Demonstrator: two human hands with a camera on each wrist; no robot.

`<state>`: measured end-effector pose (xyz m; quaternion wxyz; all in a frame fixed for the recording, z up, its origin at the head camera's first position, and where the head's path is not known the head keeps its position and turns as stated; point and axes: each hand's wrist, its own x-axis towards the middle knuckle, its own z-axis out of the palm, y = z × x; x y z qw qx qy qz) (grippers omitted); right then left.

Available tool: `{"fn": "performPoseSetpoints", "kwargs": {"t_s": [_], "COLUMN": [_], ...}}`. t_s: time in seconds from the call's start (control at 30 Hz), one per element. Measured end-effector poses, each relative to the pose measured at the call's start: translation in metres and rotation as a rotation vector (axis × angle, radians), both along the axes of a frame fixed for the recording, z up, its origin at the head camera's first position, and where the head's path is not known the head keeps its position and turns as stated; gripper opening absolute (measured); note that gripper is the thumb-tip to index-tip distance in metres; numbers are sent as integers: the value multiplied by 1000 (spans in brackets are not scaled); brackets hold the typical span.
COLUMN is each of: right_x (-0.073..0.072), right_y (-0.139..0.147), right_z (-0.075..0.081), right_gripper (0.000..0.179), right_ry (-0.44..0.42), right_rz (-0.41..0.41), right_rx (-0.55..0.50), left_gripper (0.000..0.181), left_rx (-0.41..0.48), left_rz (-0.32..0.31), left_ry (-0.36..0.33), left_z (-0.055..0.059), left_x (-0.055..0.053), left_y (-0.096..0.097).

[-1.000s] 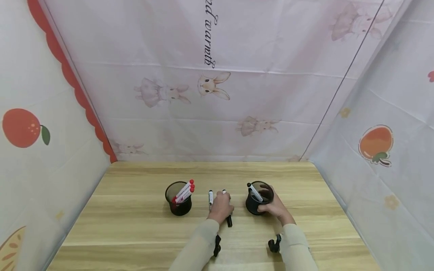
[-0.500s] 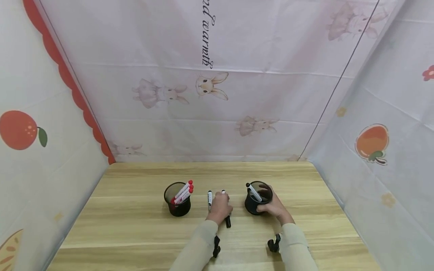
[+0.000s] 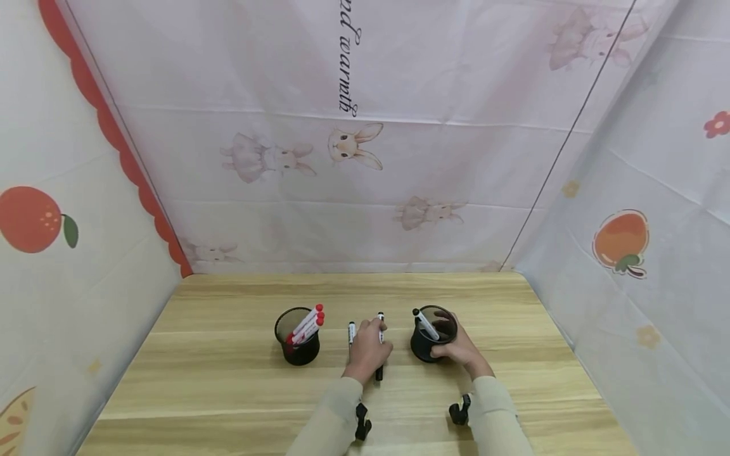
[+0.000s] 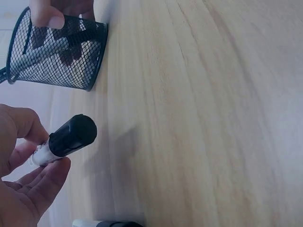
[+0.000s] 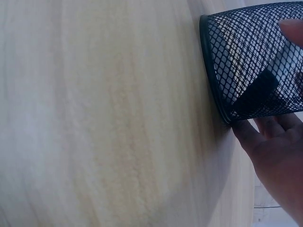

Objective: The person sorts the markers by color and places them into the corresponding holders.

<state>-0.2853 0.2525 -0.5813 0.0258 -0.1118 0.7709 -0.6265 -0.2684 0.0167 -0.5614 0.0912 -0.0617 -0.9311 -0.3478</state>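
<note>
- Against the frame half a second earlier, I saw the marker (image 4: 73,136) lined up straighter, its far black tip now showing past the fingers; the wrist view put it above its shadow, off the table (image 3: 228,405).
- The left hand (image 3: 367,348) had it pinched, thumb and fingers parted only by its thickness.
- The right hand (image 3: 466,349) kept its fingers spread wide and curled round the right cup (image 3: 424,349), as before.
- Inside that upright cup I saw one black-tipped marker (image 3: 428,325) leaning.
- A loose marker (image 3: 351,329) lay just left of the pinching hand.
- Farther left stood the left cup (image 3: 302,353) with red-tipped markers (image 3: 308,323).
</note>
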Motion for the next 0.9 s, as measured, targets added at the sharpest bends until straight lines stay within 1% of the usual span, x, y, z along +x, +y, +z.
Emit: {"fn": "performPoseSetpoints", "kwargs": {"t_s": [0.13, 0.33, 0.43, 0.57, 0.63, 0.73, 0.9], "right_x": [1, 11, 16, 17, 17, 16, 15], "right_y": [-2, -8, -10, -10, -9, -8, -9], "right_z": [3, 25, 31, 32, 31, 30, 32], "right_gripper": [92, 89, 88, 88, 88, 87, 87], "right_ry": [-8, -52, -52, -49, -40, -37, -46], "right_rz": [12, 17, 22, 21, 20, 19, 20], "right_rx": [1, -14, -3, -2, 7, 6, -5], "left_gripper": [29, 25, 22, 21, 23, 28, 40], "left_rx": [10, 34, 63, 103, 117, 139, 174], "left_rz": [10, 0, -2, -7, -11, -10, 11], "left_ry": [13, 19, 21, 39, 36, 22, -9], "left_z": [1, 3, 5, 10, 13, 15, 19], "left_x": [1, 1, 1, 1, 1, 1, 1], "left_y": [0, 0, -1, -4, -4, -5, -5]}}
